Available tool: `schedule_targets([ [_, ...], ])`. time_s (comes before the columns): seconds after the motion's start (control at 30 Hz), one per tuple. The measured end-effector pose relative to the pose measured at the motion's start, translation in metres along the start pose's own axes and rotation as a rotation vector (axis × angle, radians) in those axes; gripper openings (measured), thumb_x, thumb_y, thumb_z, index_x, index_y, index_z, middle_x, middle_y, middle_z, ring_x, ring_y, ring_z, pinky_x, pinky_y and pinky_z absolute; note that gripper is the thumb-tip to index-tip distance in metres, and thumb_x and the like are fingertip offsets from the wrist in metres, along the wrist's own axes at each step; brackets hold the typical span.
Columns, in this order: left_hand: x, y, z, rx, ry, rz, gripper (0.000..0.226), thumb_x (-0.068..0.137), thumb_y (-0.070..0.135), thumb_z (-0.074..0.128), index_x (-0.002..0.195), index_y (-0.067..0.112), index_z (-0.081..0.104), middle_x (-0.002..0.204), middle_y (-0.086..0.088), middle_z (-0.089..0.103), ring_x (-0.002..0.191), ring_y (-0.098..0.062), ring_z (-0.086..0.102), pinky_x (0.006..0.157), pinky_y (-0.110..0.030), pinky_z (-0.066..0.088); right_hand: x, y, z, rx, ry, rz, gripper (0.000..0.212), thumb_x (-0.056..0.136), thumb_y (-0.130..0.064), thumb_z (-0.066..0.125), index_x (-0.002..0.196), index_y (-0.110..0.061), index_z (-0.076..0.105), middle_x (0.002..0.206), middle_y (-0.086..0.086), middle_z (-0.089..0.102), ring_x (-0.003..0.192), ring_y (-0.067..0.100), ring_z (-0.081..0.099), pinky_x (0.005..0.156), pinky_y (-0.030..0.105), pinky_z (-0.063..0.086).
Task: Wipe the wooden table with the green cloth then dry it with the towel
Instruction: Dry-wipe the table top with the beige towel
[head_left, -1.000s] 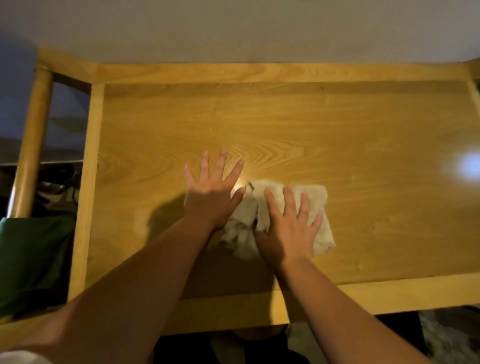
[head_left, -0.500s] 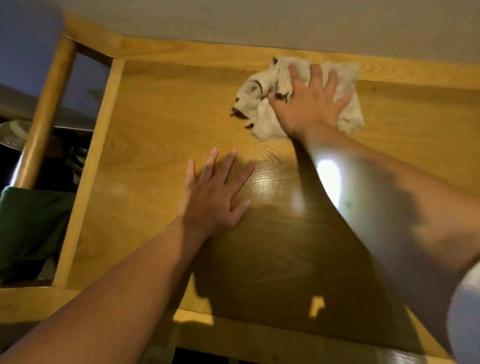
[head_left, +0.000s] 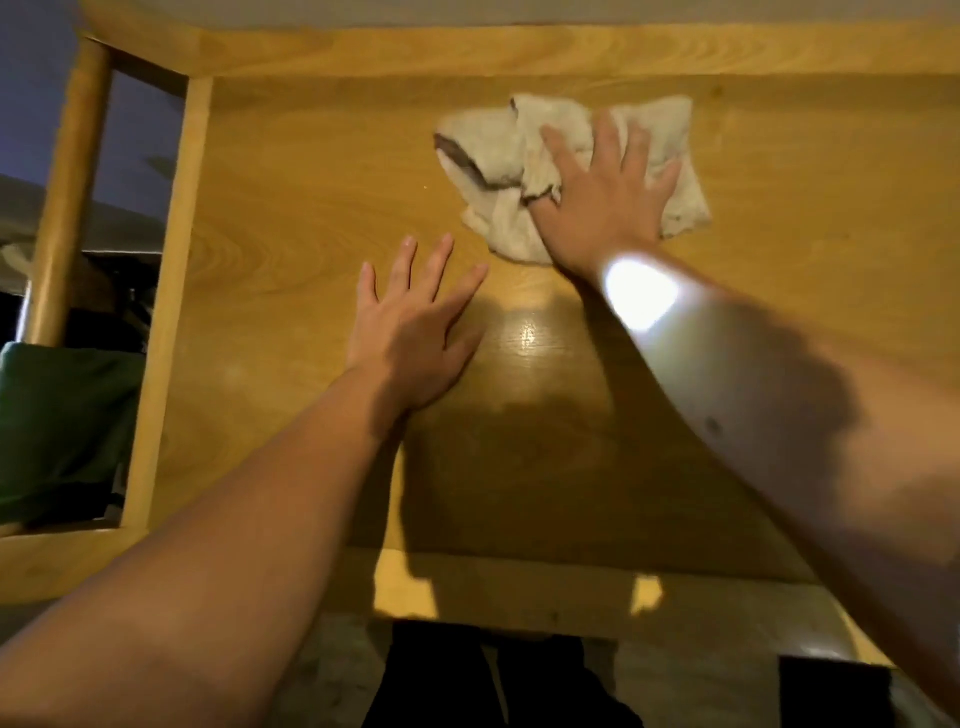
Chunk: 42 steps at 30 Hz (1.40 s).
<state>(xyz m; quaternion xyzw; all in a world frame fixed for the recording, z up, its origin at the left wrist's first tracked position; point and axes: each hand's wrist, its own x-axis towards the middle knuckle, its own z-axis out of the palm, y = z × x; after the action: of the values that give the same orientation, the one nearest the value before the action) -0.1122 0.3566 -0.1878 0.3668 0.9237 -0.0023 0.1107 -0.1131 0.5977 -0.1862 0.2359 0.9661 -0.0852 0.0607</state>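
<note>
The wooden table (head_left: 291, 218) fills the view, with a raised rim around its top. A crumpled whitish towel (head_left: 493, 150) with a dark stripe lies on the far middle part of the top, a little short of the far rim. My right hand (head_left: 602, 202) presses flat on the towel, fingers spread over it. My left hand (head_left: 410, 332) rests flat and open on the bare wood, nearer to me and left of the towel. The green cloth (head_left: 62, 426) lies off the table's left side, below the rim.
A round wooden post (head_left: 67, 192) stands outside the left rim. The near rim (head_left: 519, 587) runs across below my arms, with dark legs and floor beneath it. A bright light spot falls on my right forearm.
My right hand pushed the towel from the table's middle up to the far rim, and it has now come back slightly towards me. My left hand stayed flat on the wood.
</note>
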Motion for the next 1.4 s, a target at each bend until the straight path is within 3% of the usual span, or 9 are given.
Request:
schedule_targets([
  [0.13,0.002,0.0,0.004,-0.018,-0.005,-0.035,0.056,0.095,0.058,0.024,0.148,0.042,0.032,0.168,0.001,0.01,0.153,-0.031,0.004,0.117,-0.065,0.007,-0.117,0.005,0.012,-0.006,0.013,0.008,0.071,0.079,-0.06,0.04,0.146,-0.047,0.023,0.158,0.005,0.025,0.145,0.037,0.012,0.108,0.073,0.01],
  [0.27,-0.001,0.002,0.006,-0.017,0.012,-0.025,0.059,0.095,0.059,0.018,0.153,0.048,0.013,0.168,0.004,0.005,0.153,-0.03,0.001,0.117,-0.064,0.006,-0.235,0.016,0.02,0.023,-0.042,-0.03,0.075,0.075,-0.062,0.043,0.146,-0.045,0.026,0.154,0.005,0.024,0.144,0.039,0.014,0.103,0.077,0.017],
  [0.47,-0.003,0.002,0.006,0.005,0.018,-0.03,0.059,0.096,0.065,0.011,0.153,0.051,0.01,0.168,0.005,0.002,0.154,-0.029,-0.002,0.117,-0.063,0.004,-0.36,0.025,0.037,-0.029,-0.092,-0.073,0.081,0.069,-0.065,0.043,0.145,-0.04,0.034,0.154,0.01,0.028,0.142,0.044,0.021,0.097,0.077,0.025],
  [0.7,0.0,0.08,-0.007,-0.153,-0.084,-0.172,0.071,0.088,0.069,0.031,0.153,0.045,0.019,0.167,-0.014,-0.001,0.151,-0.042,-0.007,0.111,-0.073,-0.001,-0.363,0.022,0.029,0.092,-0.113,-0.029,0.069,0.08,-0.062,0.045,0.144,-0.04,0.04,0.15,0.006,0.037,0.145,0.039,0.02,0.101,0.077,0.019],
  [0.8,-0.015,0.133,0.003,-0.083,-0.079,-0.05,0.077,0.088,0.076,0.021,0.156,0.044,0.006,0.167,-0.013,-0.008,0.151,-0.04,-0.011,0.112,-0.07,-0.005,-0.365,0.047,0.024,0.093,-0.141,-0.034,0.074,0.075,-0.058,0.048,0.146,-0.043,0.033,0.151,0.004,0.035,0.144,0.04,0.02,0.101,0.074,0.024],
  [0.97,-0.02,0.139,0.008,-0.06,-0.025,-0.071,0.08,0.087,0.079,0.012,0.157,0.041,0.0,0.167,-0.011,-0.007,0.152,-0.038,-0.009,0.114,-0.068,-0.002,-0.363,0.111,0.017,0.001,-0.173,0.058,0.092,0.07,-0.053,0.065,0.149,-0.046,0.019,0.156,0.011,0.031,0.145,0.042,0.015,0.105,0.071,0.024],
  [1.17,-0.018,0.142,0.007,-0.098,-0.002,-0.076,0.078,0.087,0.079,0.016,0.156,0.044,0.003,0.168,-0.009,-0.006,0.152,-0.037,-0.008,0.116,-0.066,-0.002,-0.341,0.11,0.02,0.001,-0.175,0.068,0.083,0.074,-0.067,0.038,0.149,-0.052,0.006,0.159,0.001,0.015,0.146,0.039,0.004,0.106,0.073,0.016],
  [1.27,-0.015,0.141,0.008,-0.1,-0.005,-0.086,0.076,0.087,0.078,0.02,0.155,0.045,0.007,0.168,-0.01,-0.004,0.152,-0.037,-0.006,0.116,-0.066,0.0,-0.312,0.109,0.016,0.011,-0.108,0.062,0.073,0.079,-0.063,0.036,0.149,-0.048,0.019,0.157,0.002,0.022,0.147,0.039,0.01,0.103,0.075,0.019],
  [1.4,-0.016,0.143,0.009,-0.036,0.01,-0.063,0.076,0.088,0.077,0.024,0.154,0.041,0.015,0.166,-0.017,0.007,0.151,-0.043,0.005,0.112,-0.071,0.011,-0.241,0.115,0.012,0.079,-0.051,0.077,0.069,0.082,-0.06,0.039,0.147,-0.053,0.019,0.158,-0.003,0.016,0.148,0.033,0.001,0.108,0.073,0.006],
])
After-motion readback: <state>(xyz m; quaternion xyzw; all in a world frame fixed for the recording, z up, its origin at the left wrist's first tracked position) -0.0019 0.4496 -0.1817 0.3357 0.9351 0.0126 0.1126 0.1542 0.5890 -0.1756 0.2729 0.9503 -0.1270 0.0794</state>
